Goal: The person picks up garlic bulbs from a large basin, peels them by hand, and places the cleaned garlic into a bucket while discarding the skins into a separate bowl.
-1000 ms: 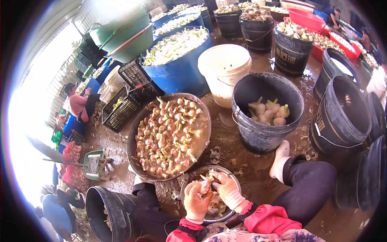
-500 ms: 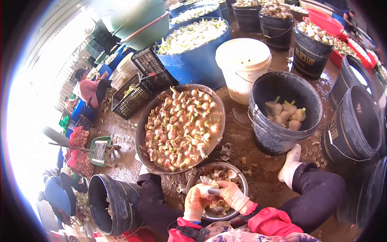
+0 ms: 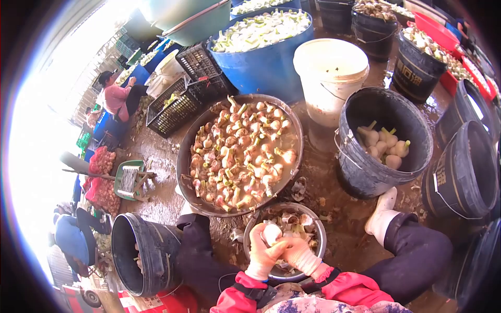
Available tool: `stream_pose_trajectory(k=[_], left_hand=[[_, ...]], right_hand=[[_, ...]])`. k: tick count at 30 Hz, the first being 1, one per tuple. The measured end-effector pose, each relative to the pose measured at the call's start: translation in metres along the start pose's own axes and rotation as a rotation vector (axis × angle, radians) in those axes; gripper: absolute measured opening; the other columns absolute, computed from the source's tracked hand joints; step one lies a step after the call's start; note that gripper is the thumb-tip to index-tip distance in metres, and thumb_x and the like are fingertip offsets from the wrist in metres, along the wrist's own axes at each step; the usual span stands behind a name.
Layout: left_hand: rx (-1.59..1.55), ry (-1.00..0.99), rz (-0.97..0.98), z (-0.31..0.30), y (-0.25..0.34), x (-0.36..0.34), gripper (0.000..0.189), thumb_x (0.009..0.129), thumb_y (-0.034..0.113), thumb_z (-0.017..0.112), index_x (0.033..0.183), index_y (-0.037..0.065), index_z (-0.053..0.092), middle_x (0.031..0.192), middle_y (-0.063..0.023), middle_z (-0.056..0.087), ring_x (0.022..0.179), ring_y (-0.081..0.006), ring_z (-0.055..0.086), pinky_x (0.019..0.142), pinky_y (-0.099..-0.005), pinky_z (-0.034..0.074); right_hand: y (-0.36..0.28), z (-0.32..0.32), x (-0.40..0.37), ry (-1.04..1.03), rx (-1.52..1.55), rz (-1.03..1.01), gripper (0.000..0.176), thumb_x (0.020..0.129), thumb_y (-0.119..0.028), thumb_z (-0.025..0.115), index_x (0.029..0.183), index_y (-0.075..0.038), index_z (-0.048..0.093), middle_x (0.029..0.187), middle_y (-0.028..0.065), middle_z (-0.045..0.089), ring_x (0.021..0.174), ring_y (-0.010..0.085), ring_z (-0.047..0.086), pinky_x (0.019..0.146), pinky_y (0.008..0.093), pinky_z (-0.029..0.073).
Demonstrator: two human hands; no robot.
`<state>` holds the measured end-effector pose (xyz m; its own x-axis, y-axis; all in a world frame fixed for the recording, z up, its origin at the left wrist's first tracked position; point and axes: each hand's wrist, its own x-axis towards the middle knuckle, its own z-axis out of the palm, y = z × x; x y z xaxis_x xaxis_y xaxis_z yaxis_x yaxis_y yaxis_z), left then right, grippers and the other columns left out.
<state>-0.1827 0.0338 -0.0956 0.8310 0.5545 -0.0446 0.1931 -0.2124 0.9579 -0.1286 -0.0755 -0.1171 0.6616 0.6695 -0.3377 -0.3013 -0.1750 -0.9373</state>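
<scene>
My left hand (image 3: 262, 251) grips a pale, partly peeled garlic bulb (image 3: 271, 235). Closed, my right hand (image 3: 300, 254) presses against my left thumb just below that bulb; the short knife seen in it earlier is hidden behind the fingers now. Both hands are over a metal bowl (image 3: 322, 237) of papery skins and trimmings. Just beyond it stands a wide basin (image 3: 180, 180) of unpeeled garlic bulbs (image 3: 229, 156) in murky water. To the right, a black bucket (image 3: 360, 172) holds several peeled bulbs (image 3: 386, 147).
A white bucket (image 3: 331, 96) and a blue tub (image 3: 255, 70) of peeled garlic stand behind the basin. Another black bucket (image 3: 151, 258) lies tilted at my left leg. More buckets (image 3: 454, 180) line the right. Other people (image 3: 117, 96) sit at left on the wet floor.
The view has shifted slightly. The bulb has turned up into plain sight in my left hand, and the knife blade between my hands has gone out of view.
</scene>
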Motion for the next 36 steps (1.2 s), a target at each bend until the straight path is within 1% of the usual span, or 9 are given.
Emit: stream_pose_trajectory(k=[2, 4, 7, 13, 19, 21, 23, 27, 36], left_hand=[[0.227, 0.041, 0.016, -0.007, 0.003, -0.001, 0.058, 0.083, 0.035, 0.069, 0.121, -0.001, 0.045, 0.105, -0.0087, 0.058, 0.093, -0.0144, 0.056, 0.081, -0.0293, 0.047], [-0.562, -0.029, -0.326, -0.017, -0.007, 0.006, 0.055, 0.082, 0.033, 0.07, 0.12, -0.001, 0.049, 0.1, -0.0081, 0.061, 0.09, -0.0139, 0.058, 0.078, -0.0279, 0.048], [-0.659, -0.062, -0.416, -0.029, 0.0, -0.002, 0.047, 0.084, 0.032, 0.066, 0.117, 0.001, 0.052, 0.094, -0.0097, 0.062, 0.076, -0.0188, 0.062, 0.055, -0.0266, 0.048], [-0.8, -0.313, -0.632, -0.044, 0.004, -0.027, 0.048, 0.084, 0.033, 0.064, 0.119, 0.001, 0.052, 0.095, -0.0129, 0.061, 0.077, -0.0231, 0.062, 0.054, -0.029, 0.047], [-0.82, -0.272, -0.566, -0.07, 0.03, -0.032, 0.054, 0.084, 0.016, 0.065, 0.132, 0.002, 0.044, 0.118, -0.0133, 0.054, 0.103, -0.0221, 0.057, 0.088, -0.0334, 0.048], [-0.272, -0.231, -0.249, -0.07, 0.009, -0.026, 0.057, 0.082, 0.01, 0.066, 0.133, 0.0, 0.04, 0.119, -0.0112, 0.053, 0.108, -0.0189, 0.053, 0.092, -0.0311, 0.045], [-0.12, -0.228, -0.242, -0.058, 0.016, -0.02, 0.054, 0.081, 0.008, 0.067, 0.128, -0.003, 0.043, 0.119, -0.0099, 0.051, 0.109, -0.017, 0.051, 0.093, -0.0292, 0.043], [-0.221, -0.223, -0.238, -0.039, 0.01, -0.013, 0.04, 0.082, 0.013, 0.069, 0.115, -0.001, 0.05, 0.113, -0.0103, 0.055, 0.104, -0.0186, 0.055, 0.089, -0.0325, 0.046], [-1.27, 0.132, -0.621, -0.031, -0.015, 0.0, 0.037, 0.09, 0.041, 0.057, 0.107, 0.009, 0.06, 0.104, -0.0096, 0.065, 0.096, -0.0279, 0.063, 0.073, -0.0401, 0.057]], right_hand=[[0.005, 0.004, -0.002, -0.079, -0.104, 0.082, 0.021, 0.078, -0.012, 0.066, 0.098, -0.005, 0.068, 0.079, 0.0073, 0.067, 0.074, 0.0165, 0.063, 0.069, 0.0296, 0.049], [-0.007, -0.003, -0.004, -0.117, 0.006, 0.129, 0.02, 0.079, -0.011, 0.065, 0.098, -0.005, 0.068, 0.079, 0.0084, 0.067, 0.074, 0.018, 0.063, 0.069, 0.0301, 0.049], [-0.018, -0.019, -0.003, 0.017, 0.19, 0.119, 0.023, 0.078, -0.016, 0.07, 0.099, -0.005, 0.069, 0.081, 0.0097, 0.068, 0.075, 0.0177, 0.064, 0.071, 0.0294, 0.05], [0.023, -0.048, 0.015, 0.175, -0.287, 0.127, 0.016, 0.079, -0.02, 0.069, 0.091, -0.009, 0.071, 0.084, 0.0119, 0.069, 0.076, 0.0201, 0.066, 0.07, 0.0296, 0.05], [0.043, -0.062, 0.018, -0.074, -0.833, -0.081, 0.044, 0.077, -0.035, 0.07, 0.111, -0.008, 0.064, 0.1, 0.0123, 0.067, 0.076, 0.025, 0.065, 0.071, 0.0325, 0.051], [0.018, -0.044, 0.01, -0.133, -0.512, 0.053, 0.058, 0.081, -0.033, 0.068, 0.132, -0.013, 0.049, 0.109, 0.0102, 0.064, 0.087, 0.0199, 0.063, 0.078, 0.0289, 0.049], [0.019, -0.029, 0.007, -0.195, 0.674, 0.314, 0.053, 0.083, -0.03, 0.066, 0.128, -0.006, 0.052, 0.123, 0.0144, 0.057, 0.108, 0.0238, 0.058, 0.087, 0.0292, 0.047], [0.015, -0.009, 0.006, 0.063, 0.067, -0.14, 0.031, 0.086, -0.014, 0.065, 0.115, -0.005, 0.06, 0.093, 0.005, 0.066, 0.087, 0.0153, 0.062, 0.079, 0.0273, 0.049], [-0.042, -0.058, -0.002, 0.081, 1.233, -0.158, 0.016, 0.089, -0.005, 0.058, 0.103, 0.001, 0.059, 0.093, 0.0077, 0.063, 0.081, 0.0167, 0.061, 0.075, 0.0284, 0.05]])
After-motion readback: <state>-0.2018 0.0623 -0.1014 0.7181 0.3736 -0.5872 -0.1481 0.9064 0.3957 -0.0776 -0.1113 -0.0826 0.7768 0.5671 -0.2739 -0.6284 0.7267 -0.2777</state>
